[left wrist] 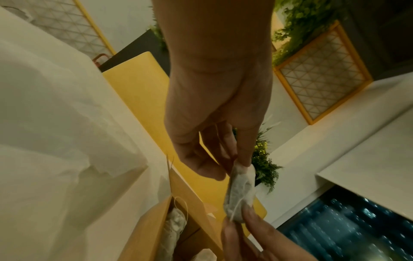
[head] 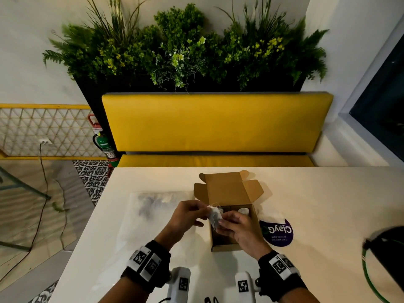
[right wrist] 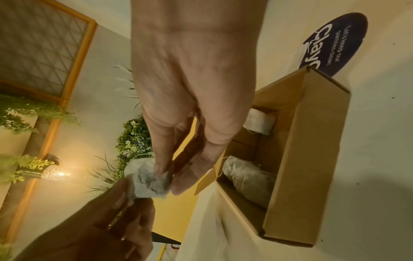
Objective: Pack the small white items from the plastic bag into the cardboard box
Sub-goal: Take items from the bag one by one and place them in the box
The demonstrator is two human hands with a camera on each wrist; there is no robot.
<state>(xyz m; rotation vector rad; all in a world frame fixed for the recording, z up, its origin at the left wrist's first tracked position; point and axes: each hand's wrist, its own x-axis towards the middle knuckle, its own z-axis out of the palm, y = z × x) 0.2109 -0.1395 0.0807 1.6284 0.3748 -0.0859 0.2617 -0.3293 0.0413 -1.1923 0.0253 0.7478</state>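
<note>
White table [head: 328, 204] here, glossy top. On it, an open cardboard box [head: 235, 247] sits near the middle, lid flap tipped back. Just left of the box lies a clear plastic bag [head: 153, 206], flat and crinkled. Right of the box, touching its side, a round purple sticker [head: 278, 234].

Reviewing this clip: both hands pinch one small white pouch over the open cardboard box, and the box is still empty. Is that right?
Not quite. Both the left hand and right hand do pinch one white pouch over the open cardboard box, but the box is not empty: the right wrist view shows pouches already inside.
</note>
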